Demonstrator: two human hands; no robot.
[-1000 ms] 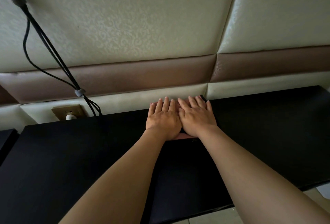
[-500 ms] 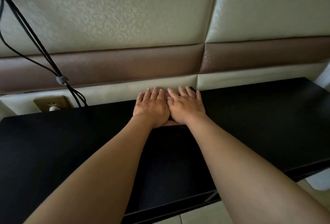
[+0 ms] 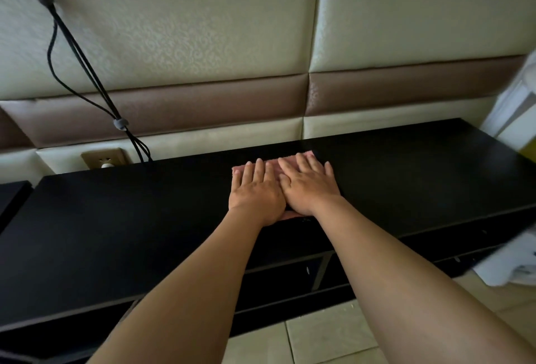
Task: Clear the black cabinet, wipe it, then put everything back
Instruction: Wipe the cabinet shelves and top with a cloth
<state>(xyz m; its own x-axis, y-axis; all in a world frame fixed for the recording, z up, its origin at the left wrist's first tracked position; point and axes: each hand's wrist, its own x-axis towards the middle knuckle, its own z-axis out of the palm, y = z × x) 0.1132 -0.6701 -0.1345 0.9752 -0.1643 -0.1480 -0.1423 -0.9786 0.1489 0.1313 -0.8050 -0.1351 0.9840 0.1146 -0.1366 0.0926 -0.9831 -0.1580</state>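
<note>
The long black cabinet runs across the view under a padded wall, its top bare apart from a pink cloth lying near the back edge, right of centre. My left hand and my right hand lie flat side by side on the cloth, fingers straight and pointing at the wall, pressing it onto the top. Most of the cloth is hidden under my hands; only its far strip and a bit below my palms show.
Black cables hang down the wall to a brass socket at the back left. A second dark surface adjoins at the far left. White fabric lies on the tiled floor at the right.
Both hands have slid back from the wall toward me with the cloth, so its far pink strip now shows beyond my fingertips. The view has shifted, showing the cabinet's front and the floor.
</note>
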